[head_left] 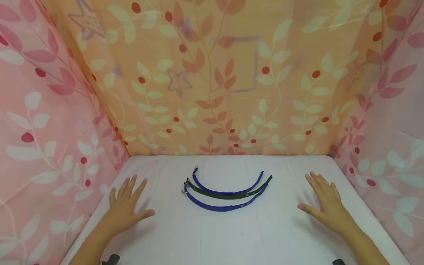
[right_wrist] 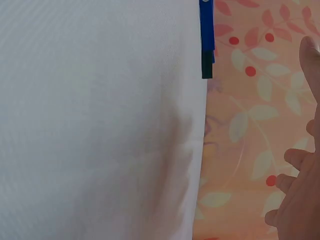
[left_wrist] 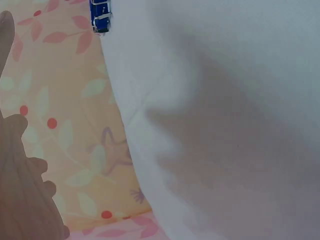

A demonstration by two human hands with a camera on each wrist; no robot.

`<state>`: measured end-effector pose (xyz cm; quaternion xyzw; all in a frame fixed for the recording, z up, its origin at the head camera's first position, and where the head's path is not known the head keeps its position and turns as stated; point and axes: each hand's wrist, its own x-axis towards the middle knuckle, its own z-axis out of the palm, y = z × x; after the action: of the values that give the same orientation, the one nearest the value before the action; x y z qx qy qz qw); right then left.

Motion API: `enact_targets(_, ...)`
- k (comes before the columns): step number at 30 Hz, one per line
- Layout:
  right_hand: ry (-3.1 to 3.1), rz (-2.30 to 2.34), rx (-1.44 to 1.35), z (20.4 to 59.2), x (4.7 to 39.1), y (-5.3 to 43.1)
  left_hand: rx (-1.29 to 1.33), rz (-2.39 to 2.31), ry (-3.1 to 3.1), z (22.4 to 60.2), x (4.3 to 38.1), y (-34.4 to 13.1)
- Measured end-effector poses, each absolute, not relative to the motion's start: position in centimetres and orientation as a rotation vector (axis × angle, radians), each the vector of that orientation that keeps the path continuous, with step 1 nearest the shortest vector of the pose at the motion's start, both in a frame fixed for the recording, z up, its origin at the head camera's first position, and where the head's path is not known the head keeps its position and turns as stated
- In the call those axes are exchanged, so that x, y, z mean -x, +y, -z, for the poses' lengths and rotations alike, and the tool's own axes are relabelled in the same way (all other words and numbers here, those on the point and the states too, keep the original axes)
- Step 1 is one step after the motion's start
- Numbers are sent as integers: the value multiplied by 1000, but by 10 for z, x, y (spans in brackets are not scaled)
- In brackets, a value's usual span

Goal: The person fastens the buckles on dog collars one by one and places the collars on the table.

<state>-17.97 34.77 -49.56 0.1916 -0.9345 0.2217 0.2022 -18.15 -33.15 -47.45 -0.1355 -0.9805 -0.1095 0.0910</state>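
Note:
Three collar-like straps with metal buckles lie curved across the middle of the white table: a blue collar point(head_left: 212, 190) at the back, a dark green collar point(head_left: 225, 197) between, and another blue collar point(head_left: 218, 208) in front. Their buckles point left, and eyelets show toward their right ends. My left hand point(head_left: 124, 208) is spread above the table, left of the buckles, holding nothing. On the other side my right hand point(head_left: 326, 206) is likewise spread and holds nothing. A blue collar's buckle point(left_wrist: 101, 17) shows in the left wrist view; green and blue strap ends point(right_wrist: 207, 65) appear in the right wrist view.
The white tabletop point(head_left: 212, 239) has rounded far corners. Behind it hangs an orange leaf-patterned curtain point(head_left: 212, 110); pink leaf-patterned curtains point(head_left: 63, 121) close in both sides. Dark rounded objects point(head_left: 114, 258) show at the bottom edge near both forearms.

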Motion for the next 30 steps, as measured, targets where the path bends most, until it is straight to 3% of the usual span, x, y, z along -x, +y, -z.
enact_targets(30,-2683,-1078,-449,508,202,323,471,824,-2878,493,219,-289)
